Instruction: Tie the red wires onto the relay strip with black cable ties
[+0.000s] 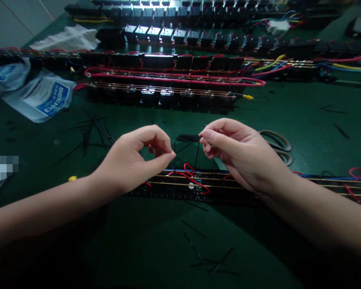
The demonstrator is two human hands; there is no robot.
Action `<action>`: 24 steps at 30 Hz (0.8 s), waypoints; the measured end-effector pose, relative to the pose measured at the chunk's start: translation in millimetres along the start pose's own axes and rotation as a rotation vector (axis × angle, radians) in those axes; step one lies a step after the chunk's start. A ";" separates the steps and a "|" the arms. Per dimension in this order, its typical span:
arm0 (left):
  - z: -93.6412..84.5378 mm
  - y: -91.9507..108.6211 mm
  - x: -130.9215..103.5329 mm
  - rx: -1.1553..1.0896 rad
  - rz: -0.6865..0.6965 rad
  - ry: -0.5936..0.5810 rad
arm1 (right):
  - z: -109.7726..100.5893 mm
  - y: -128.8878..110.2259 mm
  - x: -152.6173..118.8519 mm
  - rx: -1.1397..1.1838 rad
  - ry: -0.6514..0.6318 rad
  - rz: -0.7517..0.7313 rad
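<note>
My left hand (138,156) is closed in a pinch, thumb against forefinger, at one end of a thin black cable tie (184,149) that slants up toward my right hand. My right hand (237,148) is also pinched, and what sits between its fingertips is too small to make out. Behind those fingertips is a bundle of black cable ties (187,137); whether they touch it I cannot tell. Below both hands runs a long black strip assembly (165,188) with brass rods and a looped red wire (188,176). Two thin black ties stand up from it.
Scissor handles (284,144) show behind my right hand. Loose black ties lie at left (92,132) and in front (212,263). Plastic bags (45,96) are at back left. Rows of wired black assemblies (168,80) and a white cloth (69,38) fill the back.
</note>
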State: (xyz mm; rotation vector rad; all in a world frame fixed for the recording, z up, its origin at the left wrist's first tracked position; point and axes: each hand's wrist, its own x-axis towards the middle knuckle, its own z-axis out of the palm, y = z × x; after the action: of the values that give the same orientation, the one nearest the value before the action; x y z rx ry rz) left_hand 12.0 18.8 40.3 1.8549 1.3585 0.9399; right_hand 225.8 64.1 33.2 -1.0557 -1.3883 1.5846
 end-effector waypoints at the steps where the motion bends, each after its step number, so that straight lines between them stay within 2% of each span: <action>1: 0.0 0.4 0.0 0.005 0.009 -0.010 | -0.2 0.1 -0.1 0.000 -0.001 -0.004; 11: -2.6 3.3 -1.9 0.092 0.077 -0.187 | -1.8 3.9 1.0 -0.026 -0.042 -0.020; 18: -2.0 3.2 -2.4 0.139 0.114 -0.222 | -0.7 2.2 0.7 -0.029 -0.048 0.021; 24: -3.1 3.2 -2.8 0.164 0.125 -0.219 | 0.9 -2.0 0.0 0.053 0.005 0.068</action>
State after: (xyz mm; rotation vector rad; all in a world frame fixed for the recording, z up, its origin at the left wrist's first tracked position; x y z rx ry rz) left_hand 10.4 15.5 44.1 2.1186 1.2282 0.6774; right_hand 224.9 64.0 35.3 -1.0842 -1.3126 1.6579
